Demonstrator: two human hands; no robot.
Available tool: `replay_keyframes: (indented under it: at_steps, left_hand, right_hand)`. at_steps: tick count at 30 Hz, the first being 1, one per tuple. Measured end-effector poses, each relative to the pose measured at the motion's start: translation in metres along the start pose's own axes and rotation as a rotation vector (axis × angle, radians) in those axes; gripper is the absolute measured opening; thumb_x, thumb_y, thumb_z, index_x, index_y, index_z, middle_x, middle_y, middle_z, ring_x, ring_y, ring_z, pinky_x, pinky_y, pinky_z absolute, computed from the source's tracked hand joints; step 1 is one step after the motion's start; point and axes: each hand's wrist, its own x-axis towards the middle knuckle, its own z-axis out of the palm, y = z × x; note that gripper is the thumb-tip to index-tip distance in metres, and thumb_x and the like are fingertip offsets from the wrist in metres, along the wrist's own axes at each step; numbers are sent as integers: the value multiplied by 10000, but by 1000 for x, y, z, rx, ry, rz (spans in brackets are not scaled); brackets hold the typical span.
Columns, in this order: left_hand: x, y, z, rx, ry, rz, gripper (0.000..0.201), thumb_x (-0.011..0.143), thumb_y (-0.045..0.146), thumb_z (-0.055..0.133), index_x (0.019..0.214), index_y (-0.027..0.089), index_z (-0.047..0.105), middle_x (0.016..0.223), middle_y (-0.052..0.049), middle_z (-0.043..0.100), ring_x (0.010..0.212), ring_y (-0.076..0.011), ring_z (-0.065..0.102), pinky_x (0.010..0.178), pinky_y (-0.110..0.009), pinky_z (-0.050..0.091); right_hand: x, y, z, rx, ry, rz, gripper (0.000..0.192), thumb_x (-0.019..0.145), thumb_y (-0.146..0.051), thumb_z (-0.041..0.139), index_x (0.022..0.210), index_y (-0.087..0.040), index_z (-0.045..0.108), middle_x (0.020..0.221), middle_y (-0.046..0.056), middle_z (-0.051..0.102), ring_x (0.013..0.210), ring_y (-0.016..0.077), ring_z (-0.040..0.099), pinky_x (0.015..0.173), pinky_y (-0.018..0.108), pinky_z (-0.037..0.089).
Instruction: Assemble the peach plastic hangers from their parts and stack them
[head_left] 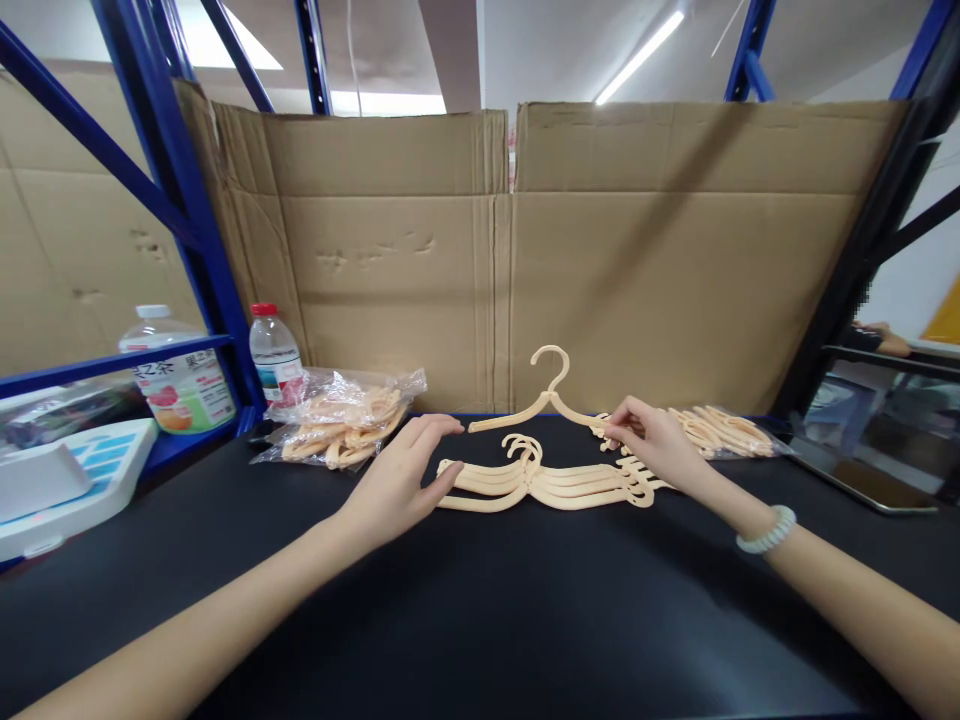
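Observation:
My right hand [649, 435] pinches the right arm of a cream plastic hanger [551, 400], which is raised upright with its hook on top. Its left arm ends just beside the fingertips of my left hand [409, 470]. That hand is open, thumb and fingers apart, by the left ends of a stack of similar hangers [525, 485]. The stacked hangers lie overlapping on the black table [480, 620], hooks pointing away from me. Behind my right hand, parts of the hanger ends are hidden.
Bagged hangers [345, 420] lie at the left, with more hangers in clear plastic [724, 432] at the right. A red-capped bottle [274, 355] and a larger bottle [184, 375] stand at the left. Cardboard [390, 270] walls the back. A white-and-blue tray [97, 470] sits far left.

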Motion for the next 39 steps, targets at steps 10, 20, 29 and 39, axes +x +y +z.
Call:
replay_keyframes:
  at_steps: [10, 20, 29, 39]
  left_hand:
    - [-4, 15, 15, -294, -149, -243, 281, 947, 334, 386, 1120, 193, 558, 925, -38, 649, 784, -164, 593, 688, -256, 470]
    - [-12, 11, 25, -301, -90, -316, 262, 936, 365, 375, 886, 186, 560, 691, 18, 548, 601, -135, 480, 563, -228, 387]
    - [-13, 12, 30, -320, -64, -315, 251, 936, 350, 379, 868, 183, 553, 706, 12, 562, 610, -138, 489, 570, -229, 382]
    - [-14, 11, 30, -334, -70, -315, 250, 938, 354, 381, 887, 184, 558, 721, 9, 571, 629, -140, 498, 581, -230, 385]
  right_hand:
    - [-18, -30, 10, 1, -186, -111, 128, 833, -255, 566, 731, -209, 504, 655, -3, 629, 609, 147, 588, 580, 272, 439]
    - [3, 31, -31, -89, 23, 75, 192, 830, -394, 559, 836, -208, 604, 780, 54, 704, 682, 193, 636, 647, 324, 492]
    - [7, 57, -14, -506, -248, -134, 161, 788, -247, 631, 917, -204, 717, 933, 73, 726, 893, 268, 596, 816, 396, 447]
    - [13, 51, -6, -488, -141, -223, 193, 848, -234, 548, 863, -200, 738, 893, 95, 694, 850, 250, 584, 776, 387, 463]
